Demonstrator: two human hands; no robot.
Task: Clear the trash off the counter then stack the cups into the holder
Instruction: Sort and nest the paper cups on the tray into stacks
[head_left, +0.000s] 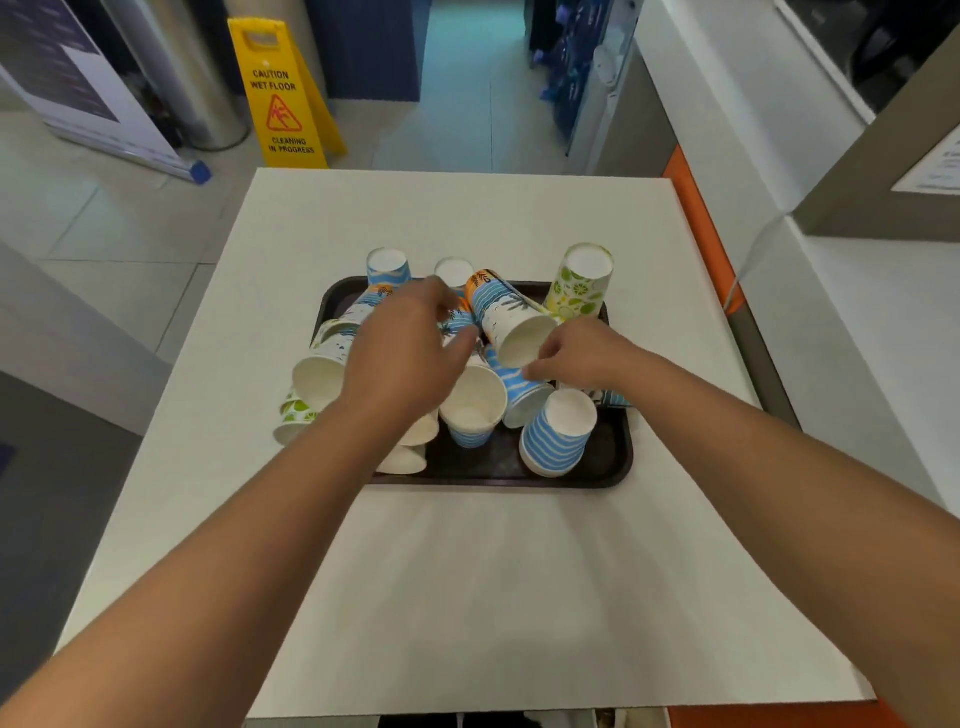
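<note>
My right hand (576, 356) pinches the rim of the tipped beach-print paper cup (511, 319), its mouth facing near, base pointing far-left; my open left hand (405, 353) hovers just left.

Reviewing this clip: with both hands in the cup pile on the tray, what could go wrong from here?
1. The right hand pinches the rim of a tilted beach-print cup leaning on others; lifting it may topple neighbours.
2. The left hand reaches over loose cups; its forearm could knock the lime-print cup that overhangs the tray edge onto the table.
3. The tall lime-print stack stands at the tray's far corner and might tip if bumped.
</note>
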